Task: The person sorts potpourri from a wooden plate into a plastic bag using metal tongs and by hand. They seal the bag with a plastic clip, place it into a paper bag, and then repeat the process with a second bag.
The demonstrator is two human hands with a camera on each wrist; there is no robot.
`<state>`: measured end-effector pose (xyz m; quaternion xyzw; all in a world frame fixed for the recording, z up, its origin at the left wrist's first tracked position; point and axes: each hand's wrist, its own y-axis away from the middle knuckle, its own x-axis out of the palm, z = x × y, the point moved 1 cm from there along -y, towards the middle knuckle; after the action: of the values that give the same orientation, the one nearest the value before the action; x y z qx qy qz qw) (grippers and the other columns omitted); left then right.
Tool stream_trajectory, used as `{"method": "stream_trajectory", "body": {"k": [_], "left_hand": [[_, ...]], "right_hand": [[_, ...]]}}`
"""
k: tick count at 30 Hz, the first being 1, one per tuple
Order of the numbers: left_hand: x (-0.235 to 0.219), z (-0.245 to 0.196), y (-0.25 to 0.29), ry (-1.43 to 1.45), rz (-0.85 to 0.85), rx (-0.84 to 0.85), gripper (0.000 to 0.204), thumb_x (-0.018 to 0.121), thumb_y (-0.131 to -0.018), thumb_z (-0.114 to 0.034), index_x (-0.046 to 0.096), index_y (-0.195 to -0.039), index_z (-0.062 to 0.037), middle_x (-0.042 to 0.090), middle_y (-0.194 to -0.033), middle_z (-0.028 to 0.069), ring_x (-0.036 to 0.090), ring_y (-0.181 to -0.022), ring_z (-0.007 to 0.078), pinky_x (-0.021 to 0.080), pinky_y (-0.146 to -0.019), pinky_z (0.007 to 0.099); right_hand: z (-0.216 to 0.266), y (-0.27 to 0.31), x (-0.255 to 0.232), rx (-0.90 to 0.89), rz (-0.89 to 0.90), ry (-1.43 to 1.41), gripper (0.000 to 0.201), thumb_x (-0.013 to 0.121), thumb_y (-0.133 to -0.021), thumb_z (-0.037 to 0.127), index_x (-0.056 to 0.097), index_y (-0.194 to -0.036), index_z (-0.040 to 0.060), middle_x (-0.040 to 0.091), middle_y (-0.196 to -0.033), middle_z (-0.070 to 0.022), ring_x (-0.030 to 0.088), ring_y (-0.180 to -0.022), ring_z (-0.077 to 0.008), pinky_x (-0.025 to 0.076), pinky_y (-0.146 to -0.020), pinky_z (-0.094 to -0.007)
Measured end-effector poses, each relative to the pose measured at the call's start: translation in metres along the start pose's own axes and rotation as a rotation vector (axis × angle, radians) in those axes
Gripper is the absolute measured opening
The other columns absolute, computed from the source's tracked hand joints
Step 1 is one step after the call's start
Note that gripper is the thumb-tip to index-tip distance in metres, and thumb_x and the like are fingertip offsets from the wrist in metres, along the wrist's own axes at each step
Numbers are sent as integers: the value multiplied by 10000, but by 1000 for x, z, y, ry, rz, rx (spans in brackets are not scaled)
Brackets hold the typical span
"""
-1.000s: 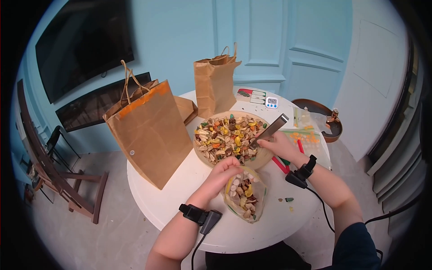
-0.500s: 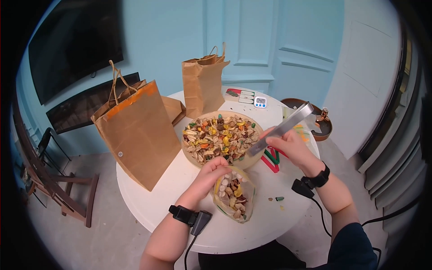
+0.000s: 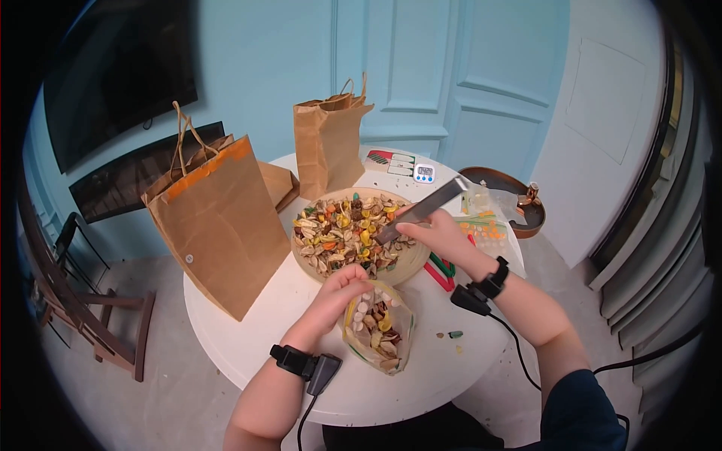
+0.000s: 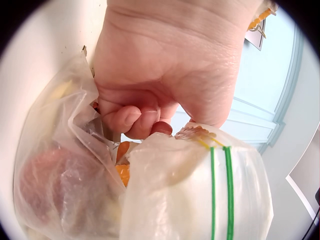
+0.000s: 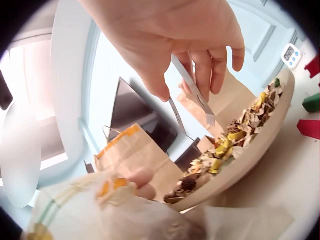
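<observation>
My left hand (image 3: 337, 297) pinches the rim of a clear zip bag (image 3: 404, 334) partly filled with dried petals and pods. In the left wrist view, green zip lines run along the plastic bag (image 4: 195, 195), with the thumb at its edge. My right hand (image 3: 445, 239) holds metal tongs (image 3: 432, 204), their tips over a heap of potpourri (image 3: 338, 229) on a round, pale wooden plate (image 3: 410, 264). The right wrist view has the tongs (image 5: 192, 82) between thumb and fingers, arms apart, with nothing visible between the tips.
Two brown paper bags stand left (image 3: 226, 225) and behind (image 3: 327, 146) the plate. A small timer (image 3: 424, 174) sits at the back. Red and green clips (image 3: 438, 272) lie right of the plate, near a bag of orange pieces (image 3: 481, 225). A few crumbs (image 3: 455, 334) lie on the white table (image 3: 256, 349).
The tongs were at the heap, swung right toward the plate's rim, and are now back over the heap. My left hand keeps its hold on the bag. The head view has shifted slightly.
</observation>
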<state>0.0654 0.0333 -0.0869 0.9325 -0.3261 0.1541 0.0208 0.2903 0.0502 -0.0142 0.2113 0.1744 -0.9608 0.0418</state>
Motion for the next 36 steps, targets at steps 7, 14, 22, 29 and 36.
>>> {"method": "stream_trajectory", "body": {"k": [7,14,22,29,36], "left_hand": [[-1,1,0,9,13,2,68,567,-860,-101,510,-822,-102,540,-753,-62,495,-684,14,392,-607,167],[1,1,-1,8,-5,12,89,565,-850,-77,488,-810,-98,542,-725,-48,510,-642,21,403,-568,165],[-1,2,-1,27,-3,10,84,568,-849,-81,494,-816,-99,545,-733,-51,514,-658,21,408,-579,164],[2,-1,0,-7,5,6,86,568,-862,-105,503,-805,-100,533,-736,-64,491,-669,14,388,-594,166],[-1,0,0,1,-4,3,84,571,-860,-104,507,-806,-98,537,-735,-61,494,-669,14,388,-596,164]], "right_hand": [[-66,-46,31,34,-25,-196,348,673,-818,155,598,-1099,-34,665,-1022,-97,627,-917,-132,496,-805,-270],[-68,-55,34,60,25,-163,253,632,-850,98,613,-1057,-47,657,-1002,-75,612,-921,-116,492,-822,-259],[-13,-17,10,32,-27,-279,254,611,-861,118,632,-1060,-39,666,-1007,-86,622,-905,-115,493,-791,-254],[64,59,-4,169,262,-176,235,603,-869,78,630,-1098,28,649,-1037,-35,582,-960,-83,459,-863,-247],[55,66,-5,82,334,32,250,650,-825,55,640,-1074,34,630,-1092,-43,569,-1011,-104,466,-862,-255]]}}
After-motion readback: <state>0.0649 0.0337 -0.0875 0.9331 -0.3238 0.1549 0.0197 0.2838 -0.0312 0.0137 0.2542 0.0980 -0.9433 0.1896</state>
